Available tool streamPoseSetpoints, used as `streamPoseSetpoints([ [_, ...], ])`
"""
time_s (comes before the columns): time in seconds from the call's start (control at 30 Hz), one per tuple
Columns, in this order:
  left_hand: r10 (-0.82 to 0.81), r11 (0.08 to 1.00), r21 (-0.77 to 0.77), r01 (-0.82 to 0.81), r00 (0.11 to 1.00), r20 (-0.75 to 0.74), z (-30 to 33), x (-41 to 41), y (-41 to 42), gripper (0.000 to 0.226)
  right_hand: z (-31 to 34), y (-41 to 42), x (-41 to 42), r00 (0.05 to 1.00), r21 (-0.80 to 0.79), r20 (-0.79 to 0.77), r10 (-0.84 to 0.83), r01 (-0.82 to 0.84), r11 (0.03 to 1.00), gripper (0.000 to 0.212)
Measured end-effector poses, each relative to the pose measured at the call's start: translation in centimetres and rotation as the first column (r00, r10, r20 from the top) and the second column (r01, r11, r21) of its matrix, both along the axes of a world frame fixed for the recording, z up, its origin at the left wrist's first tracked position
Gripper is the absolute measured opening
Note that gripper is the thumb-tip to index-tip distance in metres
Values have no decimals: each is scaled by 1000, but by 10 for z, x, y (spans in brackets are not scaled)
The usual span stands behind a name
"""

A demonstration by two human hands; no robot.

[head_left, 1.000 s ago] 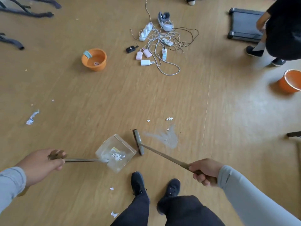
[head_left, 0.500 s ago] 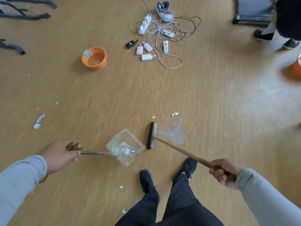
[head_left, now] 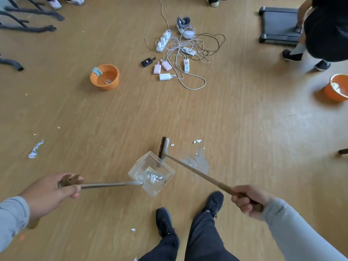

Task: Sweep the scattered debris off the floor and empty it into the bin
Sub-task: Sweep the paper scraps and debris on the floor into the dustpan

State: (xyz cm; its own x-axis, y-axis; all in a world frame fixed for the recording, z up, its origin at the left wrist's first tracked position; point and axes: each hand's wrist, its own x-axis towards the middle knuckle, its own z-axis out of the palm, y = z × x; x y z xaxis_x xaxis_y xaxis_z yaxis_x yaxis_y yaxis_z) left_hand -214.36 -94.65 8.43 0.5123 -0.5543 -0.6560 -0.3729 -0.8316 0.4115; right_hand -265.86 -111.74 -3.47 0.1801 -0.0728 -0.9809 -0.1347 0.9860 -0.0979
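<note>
My left hand grips the long metal handle of a clear plastic dustpan, which holds several white paper scraps. My right hand grips the wooden stick of a small broom, whose brush head stands just behind the dustpan's far corner. Loose white scraps and a grey dust smear lie on the wooden floor right of the brush. A torn paper strip lies far left, and a small scrap sits near my feet. An orange bin stands further back on the left.
A tangle of cables, power strips and chargers lies behind the bin. A second orange bin is at the right edge, next to a person in black and a dark treadmill base. Black chair legs stand far left.
The broom head has swung from the dustpan's right side up to its far corner. The dustpan and both hands shifted slightly right in view.
</note>
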Motion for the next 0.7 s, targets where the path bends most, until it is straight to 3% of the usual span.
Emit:
streamPoseSetpoints([
  [0.17,51,998,-29,-50,998,25,-5,-2,-8,29,-58,-2,50,957,108,172,-236,220,970,7],
  [0.33,-125,991,48,123,991,52,0,-18,-24,13,-55,51,15,873,196,103,-477,452,870,8],
  [0.4,-178,983,67,173,982,70,-4,-20,-26,4,-37,73,-7,854,196,54,-517,499,844,8],
  [0.53,-269,961,95,261,960,73,-7,-29,-30,8,-1,100,-32,832,160,-13,-555,549,820,7],
  [0.7,-331,941,92,325,941,64,-21,-32,-34,6,39,117,-37,867,102,-88,-490,497,862,8],
])
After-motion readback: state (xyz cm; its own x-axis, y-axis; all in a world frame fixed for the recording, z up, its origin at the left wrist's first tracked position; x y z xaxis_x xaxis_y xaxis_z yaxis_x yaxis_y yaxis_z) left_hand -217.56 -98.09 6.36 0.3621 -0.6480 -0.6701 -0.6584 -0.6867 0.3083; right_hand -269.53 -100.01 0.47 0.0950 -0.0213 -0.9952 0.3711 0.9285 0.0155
